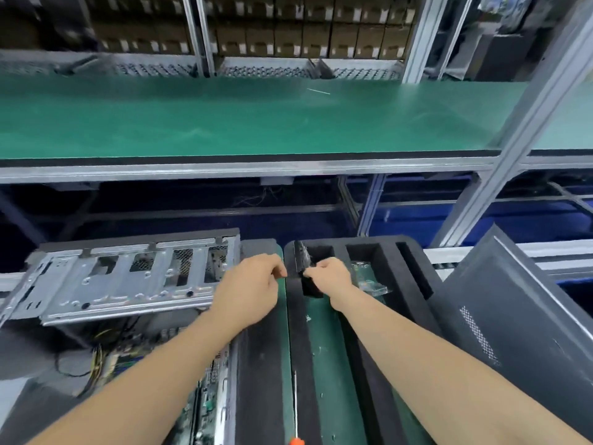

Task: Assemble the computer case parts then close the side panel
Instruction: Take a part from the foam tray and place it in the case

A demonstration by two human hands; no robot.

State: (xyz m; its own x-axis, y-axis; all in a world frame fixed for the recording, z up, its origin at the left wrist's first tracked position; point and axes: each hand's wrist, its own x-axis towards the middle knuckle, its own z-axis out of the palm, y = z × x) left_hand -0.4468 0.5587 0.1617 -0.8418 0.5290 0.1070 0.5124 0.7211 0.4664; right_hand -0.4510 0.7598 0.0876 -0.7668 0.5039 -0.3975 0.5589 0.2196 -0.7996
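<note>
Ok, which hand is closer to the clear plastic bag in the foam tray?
Right. The right hand sits just left of the plastic bag, gripping a black part; the left hand is further left, outside the foam tray.

I count one open computer case [134, 316]. Right of the case I record two black foam trays: the nearer tray [263, 364] and the farther tray [369, 244]. One screwdriver [295, 409] lies between them. Also right of the case are one clear plastic bag [370, 284], one black part [303, 261] and, farthest out, one side panel [519, 332]. Hands: two, left hand [253, 287] and right hand [330, 274]. Beyond the case is one green belt [256, 120].
</note>
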